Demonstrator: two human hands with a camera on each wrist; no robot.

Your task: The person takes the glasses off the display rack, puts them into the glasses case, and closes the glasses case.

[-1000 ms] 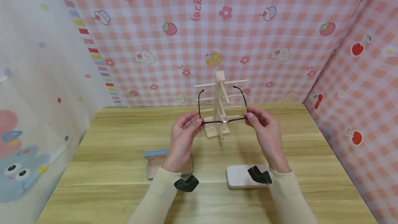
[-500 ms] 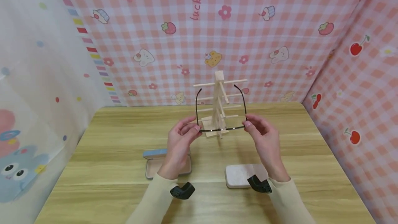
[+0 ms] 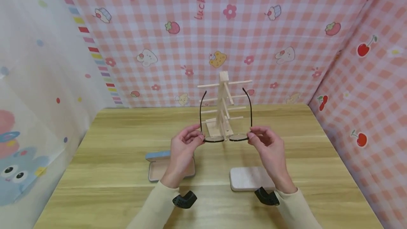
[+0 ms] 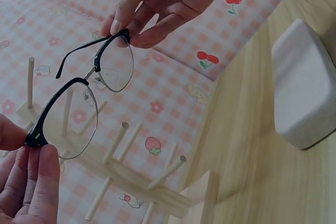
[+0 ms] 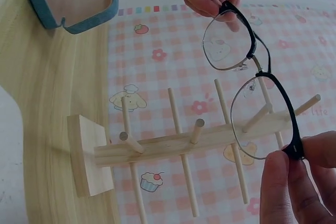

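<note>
Black-browed eyeglasses (image 3: 213,139) with thin metal lower rims are held up in front of a wooden glasses stand (image 3: 224,101), temples unfolded and pointing toward it. My left hand (image 3: 185,147) pinches the left end of the frame by the hinge between thumb and fingers. At the opposite hinge, my right hand (image 3: 270,151) pinches the frame the same way. Both wrist views show the lenses free of the fingers, which grip only the outer corners. The stand has an upright post with several dowel pegs and a square base; no glasses hang on its pegs.
An open blue glasses case (image 3: 159,169) with a pale lining lies on the table (image 3: 105,200), partly behind my left hand. A closed white case (image 3: 248,178) lies near my right wrist. Patterned cloth (image 3: 190,3) closes off the back and sides.
Both hands have lowered and drawn the eyeglasses slightly toward me, away from the stand. The frame has tilted, so the lenses show more from above. The cases stay put.
</note>
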